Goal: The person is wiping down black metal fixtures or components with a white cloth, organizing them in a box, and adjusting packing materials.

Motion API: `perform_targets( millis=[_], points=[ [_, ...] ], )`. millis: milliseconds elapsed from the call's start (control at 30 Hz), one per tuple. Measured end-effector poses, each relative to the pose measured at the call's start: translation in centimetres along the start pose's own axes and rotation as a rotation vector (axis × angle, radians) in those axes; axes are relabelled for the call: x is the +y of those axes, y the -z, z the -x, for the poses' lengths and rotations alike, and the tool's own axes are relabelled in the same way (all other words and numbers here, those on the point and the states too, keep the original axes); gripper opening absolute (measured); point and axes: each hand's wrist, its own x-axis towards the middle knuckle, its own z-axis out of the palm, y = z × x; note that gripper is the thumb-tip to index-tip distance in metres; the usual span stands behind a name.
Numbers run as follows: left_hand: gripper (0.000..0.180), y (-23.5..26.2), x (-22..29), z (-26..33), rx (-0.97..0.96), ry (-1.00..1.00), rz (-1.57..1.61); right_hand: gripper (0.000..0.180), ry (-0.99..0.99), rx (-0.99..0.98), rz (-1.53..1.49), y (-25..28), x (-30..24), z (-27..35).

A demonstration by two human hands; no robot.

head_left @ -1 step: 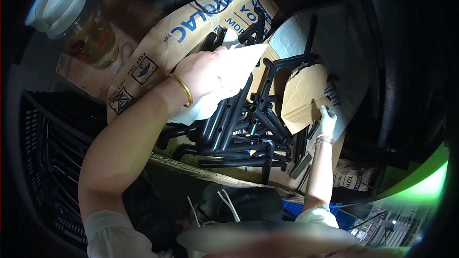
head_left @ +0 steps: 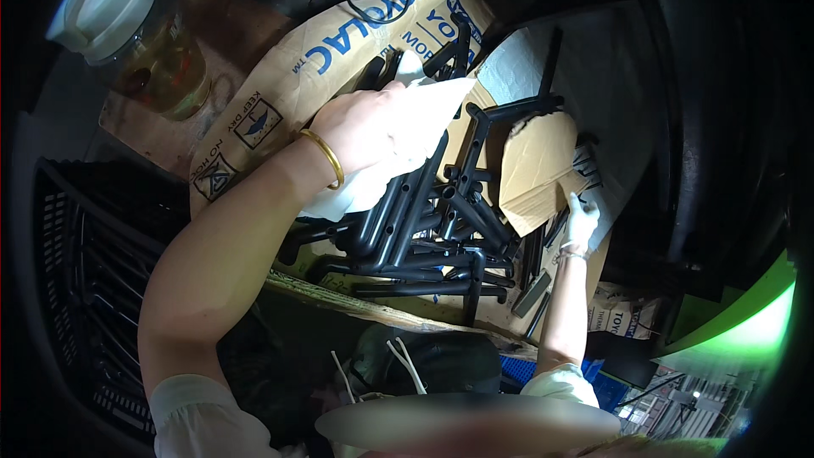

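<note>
My left hand (head_left: 360, 131), with a gold bangle at the wrist, is closed on a white cloth (head_left: 420, 123) over a pile of black bent tubes (head_left: 403, 220). The cloth hides most of its fingertips. To the right, my right hand (head_left: 582, 219) wears a white glove and pinches the lower right edge of a piece of brown cardboard (head_left: 538, 170). That cardboard is bent and stands beside the tubes, with a torn upper edge. Several tubes have holes along them and cross one another.
Under the tubes lies a brown printed paper sack (head_left: 280, 76). A clear jug (head_left: 161, 76) with a white lid and yellowish liquid stands at the far left. A black slotted crate (head_left: 85, 288) is at the left, and a dark cable (head_left: 377, 19) loops over the sack.
The cardboard piece has shifted slightly to the left at its upper part. My right hand has moved very slightly with it; my left hand stays in place.
</note>
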Motion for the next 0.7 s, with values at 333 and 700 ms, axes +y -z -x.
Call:
perform_targets(
  millis=[333, 700],
  points=[
    [0.062, -0.5, 1.1, 0.6, 0.017, 0.060, -0.049, 0.070, -0.410, -0.680, -0.424, 0.0, -2.7, 5.8],
    [0.044, 0.0, 1.9, 0.5, -0.335, -0.160, 0.167, 0.029, -0.261, -0.363, -0.611, -1.0, -1.7, 3.7]
  ],
)
